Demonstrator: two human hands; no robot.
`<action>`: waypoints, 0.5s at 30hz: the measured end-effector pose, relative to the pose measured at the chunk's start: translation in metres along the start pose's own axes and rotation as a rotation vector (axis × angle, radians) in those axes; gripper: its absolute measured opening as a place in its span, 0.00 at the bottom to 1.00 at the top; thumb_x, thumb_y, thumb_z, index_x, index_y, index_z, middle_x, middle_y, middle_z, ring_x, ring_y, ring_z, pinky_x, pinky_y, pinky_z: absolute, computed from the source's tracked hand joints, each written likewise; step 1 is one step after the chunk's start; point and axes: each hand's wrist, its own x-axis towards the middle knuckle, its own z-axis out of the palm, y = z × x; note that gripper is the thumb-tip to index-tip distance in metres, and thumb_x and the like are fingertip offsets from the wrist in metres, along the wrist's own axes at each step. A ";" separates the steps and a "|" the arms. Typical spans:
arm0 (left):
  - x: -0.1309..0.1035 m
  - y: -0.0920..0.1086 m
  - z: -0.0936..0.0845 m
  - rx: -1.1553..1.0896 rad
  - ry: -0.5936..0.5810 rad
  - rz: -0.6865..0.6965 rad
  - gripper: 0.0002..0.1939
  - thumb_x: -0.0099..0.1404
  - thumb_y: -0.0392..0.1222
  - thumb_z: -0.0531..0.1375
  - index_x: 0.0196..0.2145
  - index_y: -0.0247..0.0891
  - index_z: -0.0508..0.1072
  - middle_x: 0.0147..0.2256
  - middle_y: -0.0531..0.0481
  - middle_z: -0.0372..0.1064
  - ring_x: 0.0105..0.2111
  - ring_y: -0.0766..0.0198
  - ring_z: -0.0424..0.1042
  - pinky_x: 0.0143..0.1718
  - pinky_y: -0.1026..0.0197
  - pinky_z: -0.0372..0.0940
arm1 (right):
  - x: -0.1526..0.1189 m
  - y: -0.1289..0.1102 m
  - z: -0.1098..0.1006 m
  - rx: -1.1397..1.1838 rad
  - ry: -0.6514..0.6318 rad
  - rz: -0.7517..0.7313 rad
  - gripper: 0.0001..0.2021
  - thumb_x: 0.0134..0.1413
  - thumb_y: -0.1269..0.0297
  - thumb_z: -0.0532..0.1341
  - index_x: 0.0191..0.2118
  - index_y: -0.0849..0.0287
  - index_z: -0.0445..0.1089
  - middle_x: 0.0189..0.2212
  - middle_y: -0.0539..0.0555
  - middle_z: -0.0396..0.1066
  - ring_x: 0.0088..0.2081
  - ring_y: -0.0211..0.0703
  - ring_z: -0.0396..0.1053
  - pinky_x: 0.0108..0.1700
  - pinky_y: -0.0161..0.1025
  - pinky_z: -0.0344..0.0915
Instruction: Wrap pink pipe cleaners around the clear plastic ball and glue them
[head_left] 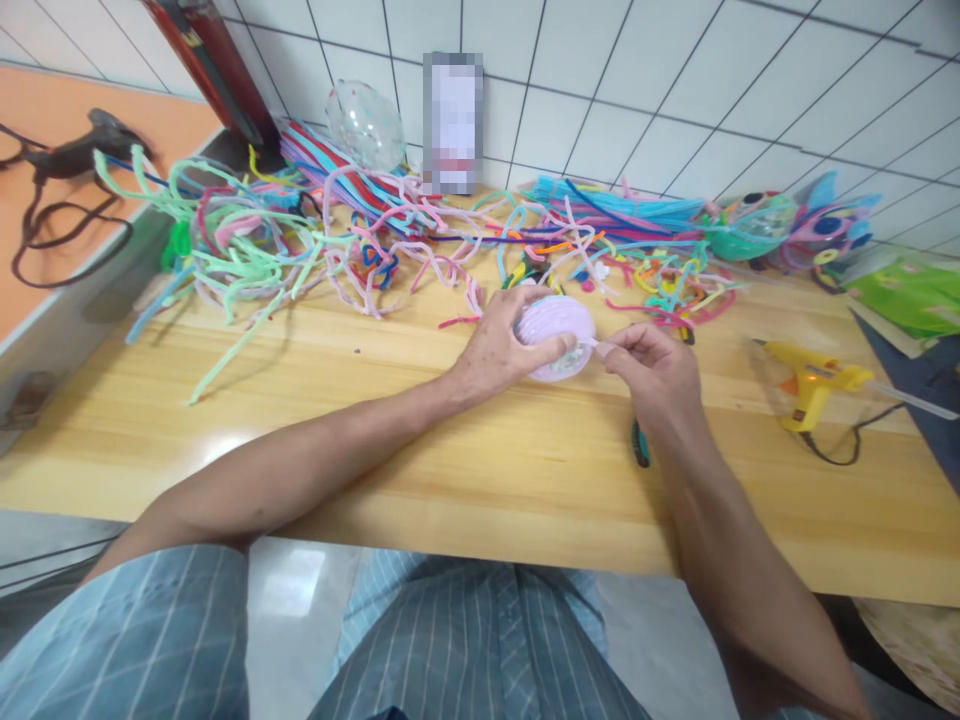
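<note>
My left hand (pixel 501 350) grips a clear ball wrapped in lilac pipe cleaner (pixel 559 322), held just above the wooden table (pixel 375 440). My right hand (pixel 651 362) pinches the loose end of the lilac pipe cleaner (pixel 598 344) at the ball's right side. Both forearms reach in from the bottom of the view. The lower part of the ball shows clear plastic with small coloured dots.
A big tangle of coloured pipe cleaners (pixel 315 240) lies along the table's back. A yellow glue gun (pixel 814 380) lies at right, a green-handled tool (pixel 640 446) under my right wrist, a clear balloon (pixel 365 125) behind, and a black glue gun (pixel 82 150) at left.
</note>
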 end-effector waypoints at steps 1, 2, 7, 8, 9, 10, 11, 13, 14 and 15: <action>0.000 -0.001 0.000 -0.011 0.002 -0.009 0.32 0.61 0.57 0.73 0.58 0.42 0.71 0.59 0.40 0.74 0.63 0.47 0.71 0.66 0.44 0.66 | 0.000 0.001 0.000 -0.011 -0.012 -0.002 0.08 0.50 0.59 0.73 0.28 0.49 0.74 0.24 0.48 0.72 0.27 0.41 0.66 0.31 0.41 0.65; 0.000 -0.001 0.001 -0.023 0.002 -0.020 0.32 0.61 0.57 0.73 0.58 0.43 0.70 0.60 0.40 0.73 0.63 0.47 0.71 0.66 0.44 0.66 | 0.000 0.003 0.000 -0.025 -0.025 -0.004 0.08 0.51 0.58 0.72 0.28 0.50 0.74 0.24 0.48 0.72 0.27 0.41 0.66 0.31 0.41 0.65; -0.002 -0.001 0.001 -0.070 -0.007 -0.060 0.33 0.62 0.57 0.72 0.58 0.42 0.69 0.61 0.39 0.71 0.64 0.48 0.70 0.65 0.45 0.67 | -0.001 0.005 -0.001 -0.053 -0.052 -0.007 0.09 0.52 0.57 0.72 0.28 0.50 0.73 0.25 0.48 0.73 0.28 0.41 0.67 0.32 0.42 0.67; -0.002 -0.001 0.001 -0.072 -0.010 -0.061 0.33 0.62 0.57 0.72 0.58 0.42 0.69 0.61 0.39 0.72 0.64 0.48 0.70 0.65 0.46 0.67 | -0.001 0.004 0.000 -0.052 -0.051 -0.004 0.09 0.52 0.57 0.73 0.28 0.50 0.73 0.25 0.48 0.73 0.27 0.41 0.67 0.32 0.42 0.67; -0.002 0.000 0.001 -0.073 -0.012 -0.061 0.33 0.62 0.57 0.72 0.58 0.42 0.68 0.61 0.39 0.72 0.64 0.48 0.70 0.65 0.46 0.67 | -0.002 0.003 0.000 -0.051 -0.052 0.000 0.09 0.52 0.57 0.73 0.28 0.50 0.73 0.25 0.48 0.73 0.27 0.41 0.66 0.32 0.41 0.67; -0.002 0.001 0.001 -0.077 -0.014 -0.060 0.33 0.61 0.57 0.72 0.58 0.42 0.68 0.61 0.39 0.72 0.64 0.48 0.70 0.65 0.46 0.67 | -0.002 0.002 0.000 -0.049 -0.051 0.003 0.09 0.52 0.57 0.73 0.27 0.50 0.73 0.24 0.48 0.72 0.27 0.41 0.66 0.31 0.41 0.66; -0.002 0.002 0.001 -0.082 -0.017 -0.060 0.33 0.61 0.57 0.72 0.57 0.42 0.68 0.61 0.38 0.72 0.64 0.48 0.70 0.65 0.46 0.68 | -0.002 0.001 0.001 -0.047 -0.051 0.007 0.10 0.51 0.57 0.73 0.27 0.50 0.73 0.24 0.48 0.72 0.27 0.41 0.66 0.31 0.41 0.66; -0.002 0.003 0.001 -0.097 -0.025 -0.065 0.33 0.61 0.56 0.72 0.57 0.42 0.67 0.62 0.38 0.71 0.63 0.49 0.71 0.64 0.46 0.68 | -0.002 -0.001 0.002 -0.041 -0.057 0.010 0.10 0.51 0.56 0.73 0.27 0.50 0.73 0.24 0.48 0.72 0.27 0.41 0.66 0.31 0.41 0.66; -0.002 0.003 0.001 -0.106 -0.027 -0.068 0.33 0.61 0.56 0.72 0.57 0.41 0.67 0.62 0.38 0.71 0.63 0.49 0.71 0.64 0.47 0.68 | -0.002 -0.002 0.002 -0.038 -0.059 0.009 0.11 0.51 0.56 0.73 0.27 0.50 0.73 0.24 0.48 0.72 0.27 0.40 0.66 0.32 0.41 0.66; -0.002 0.004 0.001 -0.115 -0.028 -0.070 0.33 0.61 0.56 0.72 0.56 0.41 0.67 0.62 0.37 0.71 0.63 0.49 0.71 0.64 0.47 0.68 | -0.002 -0.003 0.002 -0.039 -0.065 0.009 0.11 0.51 0.56 0.73 0.26 0.51 0.73 0.24 0.48 0.72 0.27 0.40 0.66 0.32 0.41 0.66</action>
